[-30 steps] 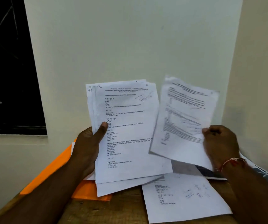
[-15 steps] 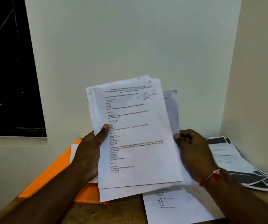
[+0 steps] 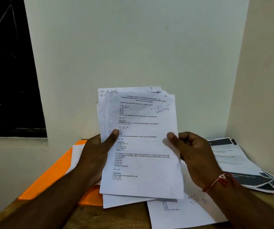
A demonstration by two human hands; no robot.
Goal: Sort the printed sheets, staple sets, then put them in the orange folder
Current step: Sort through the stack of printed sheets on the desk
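- I see both hands closed on one stack of printed sheets (image 3: 142,142), raised upright above the wooden table (image 3: 99,217)
- The left hand (image 3: 96,156) grips the stack's left edge, thumb pressed on the front page
- The right hand (image 3: 194,156) pinches the right edge, thumb on front; a red thread bracelet (image 3: 218,180) circles that wrist
- The sheets are fanned unevenly at the top, with handwritten numbers 5 and 6 at the upper corners
- The orange folder (image 3: 50,176) lies flat on the table behind and below my left hand, a sheet resting on it
- A loose printed page (image 3: 174,214) lies on the table under the stack
- Dark-banded printouts (image 3: 242,164) sit at the right, near the wall
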